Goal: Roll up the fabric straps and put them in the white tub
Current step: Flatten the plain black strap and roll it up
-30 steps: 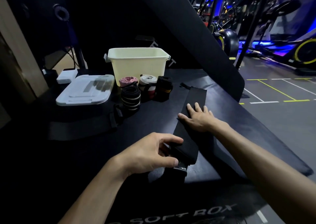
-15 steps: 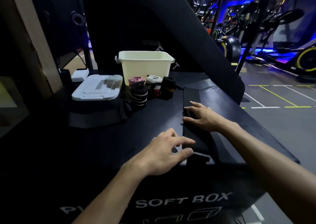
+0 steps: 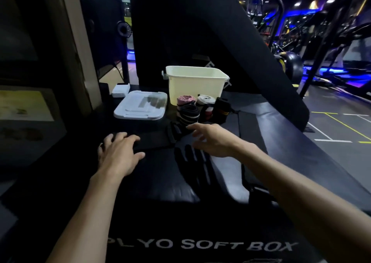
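A person's two bare forearms are reaching forward over a black padded box printed with "PLYO SOFT BOX" along its near edge. The left hand, at about ten o'clock from the centre of the view, is lying palm down with fingers spread and nearly straight, its fingertips resting on a flat black fabric strap stretched sideways across the box top; it is gripping nothing. The right hand, just right of centre, is hovering slightly above the surface with fingers loosely extended toward eleven o'clock, holding nothing; motion blur is making it impossible to tell whether its fingertips are touching the strap's buckle end. A second long black strap is lying flat at about two o'clock, running away from the viewer. At twelve o'clock, the white tub is standing upright, open-topped, its inside hidden by the front wall. Directly in front of it, several rolled straps are standing clustered: pink, white, black with pale stripes, and black. At eleven o'clock, the tub's white lid is lying flat, with a small white box just behind it.
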Tool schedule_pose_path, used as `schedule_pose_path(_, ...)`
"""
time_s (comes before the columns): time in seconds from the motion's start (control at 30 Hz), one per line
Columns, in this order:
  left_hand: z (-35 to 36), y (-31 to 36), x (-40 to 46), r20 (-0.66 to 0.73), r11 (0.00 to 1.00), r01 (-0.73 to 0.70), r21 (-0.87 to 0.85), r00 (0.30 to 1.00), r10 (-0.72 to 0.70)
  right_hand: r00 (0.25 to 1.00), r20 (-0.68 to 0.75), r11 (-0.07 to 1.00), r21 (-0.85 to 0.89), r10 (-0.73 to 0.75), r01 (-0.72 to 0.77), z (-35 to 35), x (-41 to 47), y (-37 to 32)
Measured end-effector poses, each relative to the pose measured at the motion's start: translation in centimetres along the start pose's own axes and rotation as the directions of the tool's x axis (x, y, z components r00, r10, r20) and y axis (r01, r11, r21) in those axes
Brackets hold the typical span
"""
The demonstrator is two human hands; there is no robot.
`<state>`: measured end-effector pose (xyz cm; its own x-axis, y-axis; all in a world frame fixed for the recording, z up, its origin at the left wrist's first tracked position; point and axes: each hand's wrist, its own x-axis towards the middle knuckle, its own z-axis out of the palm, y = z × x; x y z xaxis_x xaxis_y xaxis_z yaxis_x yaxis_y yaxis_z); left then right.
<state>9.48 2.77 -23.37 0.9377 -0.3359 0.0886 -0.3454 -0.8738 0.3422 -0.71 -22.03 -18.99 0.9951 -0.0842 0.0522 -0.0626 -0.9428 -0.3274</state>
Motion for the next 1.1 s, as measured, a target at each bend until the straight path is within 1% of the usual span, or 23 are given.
schedule_pose_path(0.1,-0.2,-1.1,0.4,-0.058,1.0,0.015,-0.025,0.998,-0.017,1.0,0.007,1.0,-0.018,0.006,-0.006,1.6,2.3,-2.1)
schedule_pose_path(0.2,-0.6,-1.6,0.2,-0.128,0.996,0.029,-0.085,0.991,-0.04,0.997,0.054,0.998,-0.038,0.058,-0.056,3.1,4.0,-2.7)
schedule_pose_path(0.27,-1.0,-1.8,0.1,-0.193,0.988,0.055,-0.141,0.978,-0.082,0.996,0.032,0.995,-0.045,0.088,-0.087,3.5,4.7,-2.4)
schedule_pose_path(0.37,-1.4,-1.8,0.0,-0.257,0.982,0.073,-0.172,0.959,-0.116,0.996,-0.016,0.995,-0.045,0.085,-0.085,3.5,4.7,-1.9)
schedule_pose_path(0.47,-1.9,-1.8,-0.1,-0.311,0.954,0.046,-0.296,0.94,-0.142,0.994,-0.074,0.996,0.04,0.086,-0.083,3.5,4.2,-1.5)
schedule_pose_path(0.6,-2.7,-1.4,-0.6,-0.397,0.865,-0.074,-0.497,0.906,-0.15,0.983,-0.119,0.976,0.182,0.143,-0.12,3.5,3.5,-1.0)
schedule_pose_path(0.67,-2.9,-1.0,-0.8,-0.409,0.799,-0.128,-0.588,0.899,-0.157,0.98,-0.152,0.966,0.245,0.128,-0.088,3.3,3.0,-1.2)
schedule_pose_path(0.7,-2.9,-0.8,-0.8,-0.4,0.749,-0.152,-0.645,0.902,-0.161,0.981,-0.164,0.954,0.294,0.107,-0.055,3.1,2.6,-1.5)
schedule_pose_path(0.8,-3.4,0.2,-1.5,-0.33,0.56,-0.192,-0.806,0.931,-0.155,0.982,-0.19,0.869,0.487,0.002,0.093,2.0,1.2,-2.6)
schedule_pose_path(0.83,-3.6,0.6,-1.8,-0.304,0.503,-0.195,-0.842,0.942,-0.143,0.98,-0.198,0.846,0.516,-0.034,0.134,1.6,0.7,-2.9)
schedule_pose_path(0.93,-4.2,2.4,-2.9,-0.211,0.316,-0.175,-0.932,0.974,-0.086,0.957,-0.244,0.808,0.524,-0.159,0.268,0.2,-1.0,-3.5)
schedule_pose_path(1.0,-4.5,3.7,-3.7,-0.14,0.2,-0.131,-0.971,0.99,-0.033,0.922,-0.328,0.773,0.523,-0.206,0.359,-0.7,-2.3,-4.0)
schedule_pose_path(1.1,-4.5,5.2,-4.2,-0.097,0.103,-0.1,-0.99,0.995,0.034,0.859,-0.451,0.709,0.522,-0.242,0.474,-2.5,-4.0,-4.2)
